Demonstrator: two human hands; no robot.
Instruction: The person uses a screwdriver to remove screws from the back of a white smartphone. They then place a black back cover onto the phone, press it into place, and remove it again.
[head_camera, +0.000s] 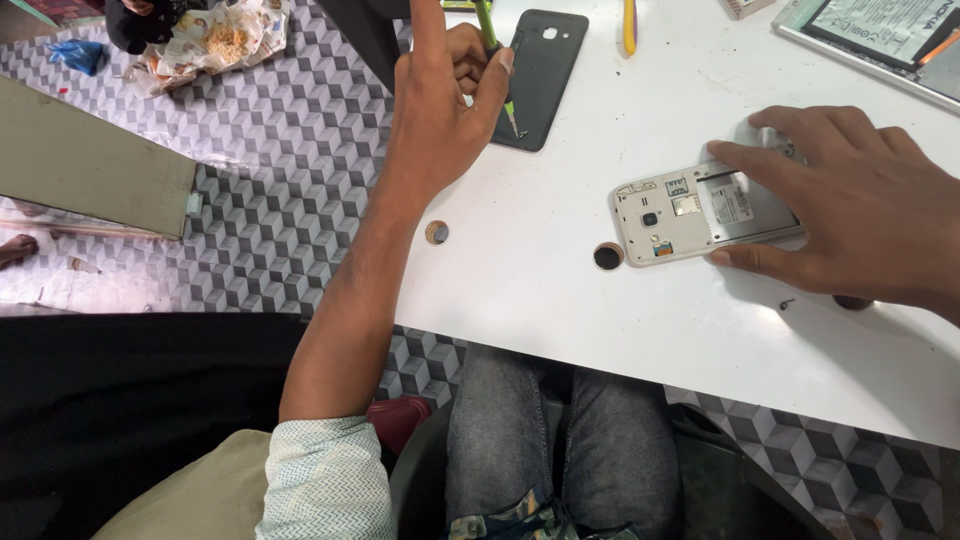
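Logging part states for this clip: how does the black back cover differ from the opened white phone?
The black back cover is a dark, thin shell; the white phone is pale with its insides exposed. The cover lies beside the left hand, which holds a green screwdriver; the right hand holds down the phone. Both lie flat on the white table.

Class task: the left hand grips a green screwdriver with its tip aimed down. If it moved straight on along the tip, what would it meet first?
Probably the black back cover: the screwdriver in the left hand points at its lower edge, though height is unclear.
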